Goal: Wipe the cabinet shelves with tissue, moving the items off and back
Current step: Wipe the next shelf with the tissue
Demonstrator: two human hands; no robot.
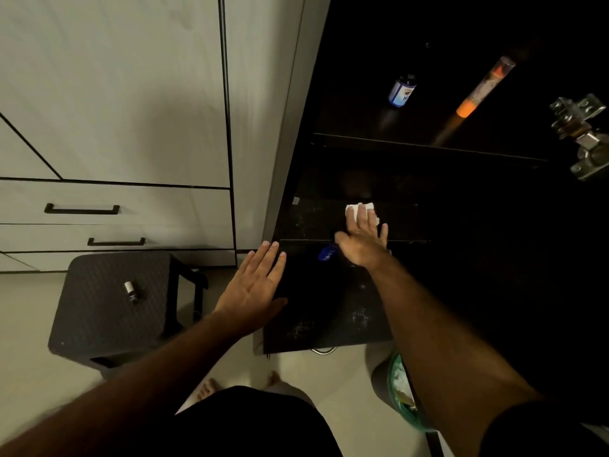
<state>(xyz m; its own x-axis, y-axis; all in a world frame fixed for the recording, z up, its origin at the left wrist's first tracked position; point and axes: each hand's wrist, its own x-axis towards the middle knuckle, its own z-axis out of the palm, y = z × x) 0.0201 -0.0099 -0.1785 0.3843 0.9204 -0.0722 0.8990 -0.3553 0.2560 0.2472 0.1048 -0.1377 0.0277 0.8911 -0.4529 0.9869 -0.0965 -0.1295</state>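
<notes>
right hand (361, 237): flat, fingers straight, pressing tissue (357, 207) on dark shelf (313, 221) | left hand (255, 282): released, fingers straight, empty, at cabinet edge | small bottle (131, 291) on stool (108, 308)

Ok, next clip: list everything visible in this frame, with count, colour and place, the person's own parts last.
cabinet: one, dark, open, right half of view
tissue: one, white, on the middle shelf under the right hand's fingers
bottle: one, dark with blue-white label, upper shelf
tube: one, orange and clear, leaning on upper shelf
blue item: one, lower shelf, by the right hand's thumb; kind unclear
hinge: one, metal, right edge
stool: one, dark, on the floor at left
small bottle: one, white and black, lying on the stool
drawers: two handles showing, white with black handles, left
bin: one, green-rimmed, under right forearm
left hand: flat, at the cabinet's edge
right hand: pressing the tissue
</notes>
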